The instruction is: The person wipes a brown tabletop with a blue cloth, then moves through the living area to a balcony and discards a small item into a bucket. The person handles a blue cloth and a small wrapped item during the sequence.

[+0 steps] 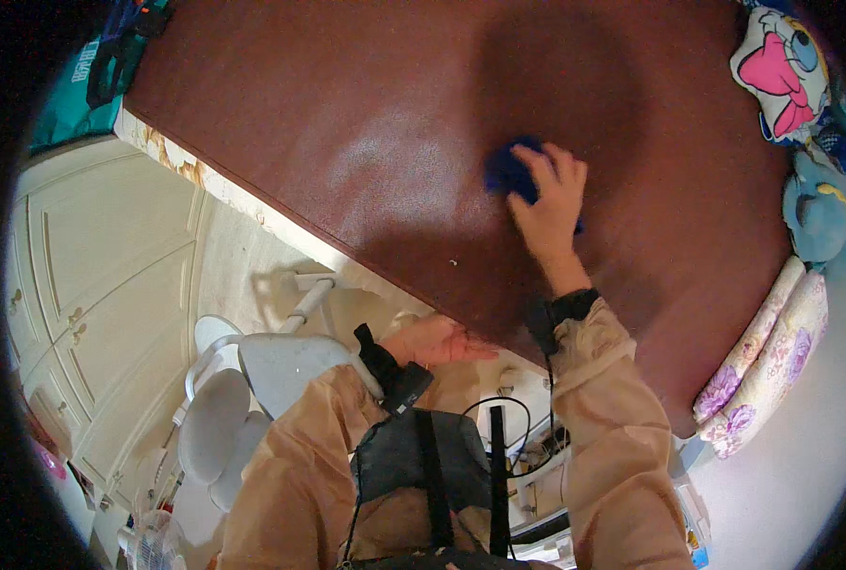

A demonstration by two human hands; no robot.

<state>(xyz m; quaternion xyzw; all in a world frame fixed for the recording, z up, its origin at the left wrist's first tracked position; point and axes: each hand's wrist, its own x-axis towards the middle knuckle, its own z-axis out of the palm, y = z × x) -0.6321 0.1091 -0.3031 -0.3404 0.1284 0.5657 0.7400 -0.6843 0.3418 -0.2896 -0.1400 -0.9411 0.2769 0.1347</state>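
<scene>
A dark blue cloth (512,171) lies bunched on a broad reddish-brown, leather-like surface (288,107). My right hand (552,203) presses on the cloth with bent fingers and is slightly blurred. Most of the cloth's far end is hidden under the palm. My left hand (437,342) holds nothing and rests by the near edge of the surface, its fingers stretched out. A small pale speck (453,262) lies on the brown surface between the two hands. Dark straps with devices circle both wrists.
A worn pale edge (231,199) borders the surface. Right of it are a cartoon-duck cushion (782,71), a blue-grey plush item (818,206) and rolled floral fabric (772,363). A grey chair (288,367), cream cabinets (117,242) and a fan (156,541) stand left. Cables hang near my body.
</scene>
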